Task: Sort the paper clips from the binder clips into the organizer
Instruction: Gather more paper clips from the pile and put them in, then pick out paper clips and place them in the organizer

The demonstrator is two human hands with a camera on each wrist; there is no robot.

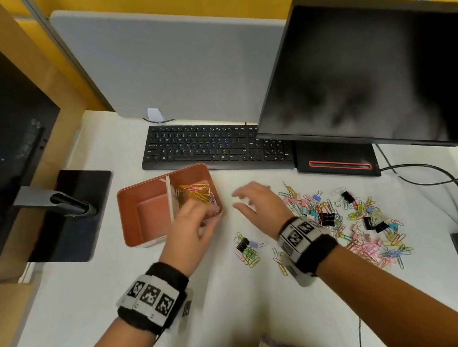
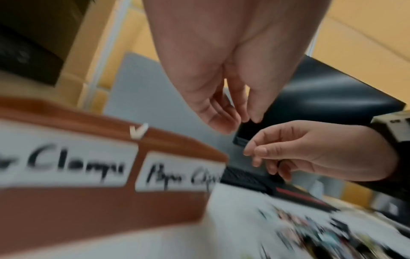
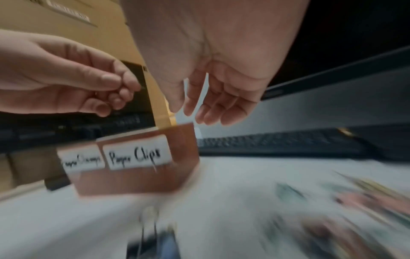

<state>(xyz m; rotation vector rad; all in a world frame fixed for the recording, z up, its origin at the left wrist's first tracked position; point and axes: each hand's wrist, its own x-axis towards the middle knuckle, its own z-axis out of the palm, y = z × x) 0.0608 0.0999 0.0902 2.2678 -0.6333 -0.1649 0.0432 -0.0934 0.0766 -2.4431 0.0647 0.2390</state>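
The brown organizer [image 1: 132,190] has two compartments split by a white divider. Its right one, labelled "Paper Clips" [image 3: 137,156], holds yellow and pink paper clips [image 1: 194,193]; the left one looks bare. My left hand [image 1: 211,216] hovers over the organizer's near right corner, thumb against forefinger [image 3: 124,82], pinching what look like pink paper clips, though they are blurred. My right hand [image 1: 237,199] hangs just right of the organizer, fingers relaxed and apart [image 3: 199,113]. The mixed pile of clips [image 1: 359,219] lies to the right of it. A small heap [image 1: 247,248] with a black binder clip [image 1: 243,243] lies below it.
A black keyboard [image 1: 207,145] lies behind the organizer and a dark monitor [image 1: 363,71] stands on its base at the back right. A second monitor's stand [image 1: 77,214] sits left of the organizer. Cables run along the right edge.
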